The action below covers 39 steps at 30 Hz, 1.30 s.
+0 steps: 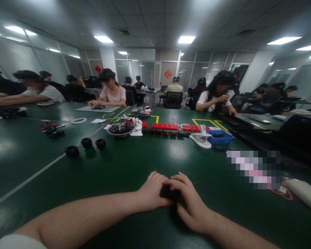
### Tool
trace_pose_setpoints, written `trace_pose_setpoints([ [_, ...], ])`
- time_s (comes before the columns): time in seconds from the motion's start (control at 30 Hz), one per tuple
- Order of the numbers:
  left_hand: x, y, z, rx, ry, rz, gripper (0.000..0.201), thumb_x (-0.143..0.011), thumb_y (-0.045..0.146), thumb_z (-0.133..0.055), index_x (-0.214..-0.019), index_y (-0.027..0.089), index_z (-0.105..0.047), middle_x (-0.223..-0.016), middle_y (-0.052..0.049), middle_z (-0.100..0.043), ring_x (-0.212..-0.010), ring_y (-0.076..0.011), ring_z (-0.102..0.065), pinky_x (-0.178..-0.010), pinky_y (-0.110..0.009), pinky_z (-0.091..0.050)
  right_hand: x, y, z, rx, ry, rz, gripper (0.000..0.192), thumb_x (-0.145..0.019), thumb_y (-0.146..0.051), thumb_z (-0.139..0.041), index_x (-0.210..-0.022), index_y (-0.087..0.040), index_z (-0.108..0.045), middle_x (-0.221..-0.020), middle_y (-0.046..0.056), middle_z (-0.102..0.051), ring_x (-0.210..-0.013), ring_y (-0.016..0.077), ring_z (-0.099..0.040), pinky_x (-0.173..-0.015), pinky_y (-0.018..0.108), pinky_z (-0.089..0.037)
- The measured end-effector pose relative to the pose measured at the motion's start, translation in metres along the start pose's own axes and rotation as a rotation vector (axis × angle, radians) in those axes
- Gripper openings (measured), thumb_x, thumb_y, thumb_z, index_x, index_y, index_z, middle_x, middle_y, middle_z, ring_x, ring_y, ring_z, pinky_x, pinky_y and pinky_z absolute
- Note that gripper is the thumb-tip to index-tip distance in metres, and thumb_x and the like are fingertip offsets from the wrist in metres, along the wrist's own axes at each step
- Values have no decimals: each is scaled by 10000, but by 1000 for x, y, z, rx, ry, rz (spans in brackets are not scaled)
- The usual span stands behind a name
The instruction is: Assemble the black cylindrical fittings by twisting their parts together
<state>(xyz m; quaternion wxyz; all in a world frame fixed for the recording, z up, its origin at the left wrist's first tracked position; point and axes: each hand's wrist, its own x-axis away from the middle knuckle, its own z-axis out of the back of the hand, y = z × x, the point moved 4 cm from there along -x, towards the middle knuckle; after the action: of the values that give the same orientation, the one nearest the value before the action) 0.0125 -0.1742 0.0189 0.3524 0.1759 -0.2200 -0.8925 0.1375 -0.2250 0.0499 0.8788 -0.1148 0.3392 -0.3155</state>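
A large open office is being shown, lit by rectangular ceiling panels [186,39] set into a grey tiled ceiling. The far side is being closed off by glass partition walls [145,67], on which a red ornament [168,73] is being displayed. A white pillar [254,71] is seen at the right. The foreground is being filled by a wide dark green table [114,162], crossed by a pale line. Further tables and dark office chairs [173,99] are being occupied by seated people.
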Motion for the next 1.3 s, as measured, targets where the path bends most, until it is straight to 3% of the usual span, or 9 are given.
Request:
trace_pose_setpoints([
  [0.1,1,-1,0,18,13,-3,404,-639,431,-664,-935,196,-521,-907,-12,-565,-906,-215,-492,-942,-440,-235,3,6,1,85,109,-37,395,-655,-122,-458,-1035,-194,-376,-1069,89,-499,-1034,241,-457,-951,499,-279],
  [0.23,1,-2,-1,11,28,-25,365,-646,439,-656,-881,194,-520,-871,-3,-566,-875,-204,-496,-919,-411,-270,6,20,1,200,230,-228,307,-714,-278,-535,-980,-178,-419,-896,79,-522,-863,239,-512,-761,408,-416],
  [0.47,1,0,1,-8,25,-20,324,-651,392,-643,-869,187,-517,-854,-2,-559,-855,-196,-500,-921,-399,-273,2,23,-3,194,164,-355,343,-623,-268,-646,-904,-181,-468,-768,33,-528,-726,203,-506,-668,357,-421],
  [1.0,0,1,2,-40,9,5,281,-634,327,-637,-833,179,-505,-820,1,-535,-846,-195,-481,-917,-400,-287,-1,14,-6,-54,60,-212,386,-636,-69,-476,-1003,-185,-445,-931,68,-512,-882,200,-488,-782,362,-424],
  [1.3,0,0,-1,-43,3,3,281,-631,343,-647,-819,187,-508,-807,5,-522,-841,-193,-483,-923,-417,-281,-3,8,-8,-27,-9,-179,460,-574,-36,-438,-1006,-193,-475,-928,69,-504,-921,216,-467,-862,436,-376],
])
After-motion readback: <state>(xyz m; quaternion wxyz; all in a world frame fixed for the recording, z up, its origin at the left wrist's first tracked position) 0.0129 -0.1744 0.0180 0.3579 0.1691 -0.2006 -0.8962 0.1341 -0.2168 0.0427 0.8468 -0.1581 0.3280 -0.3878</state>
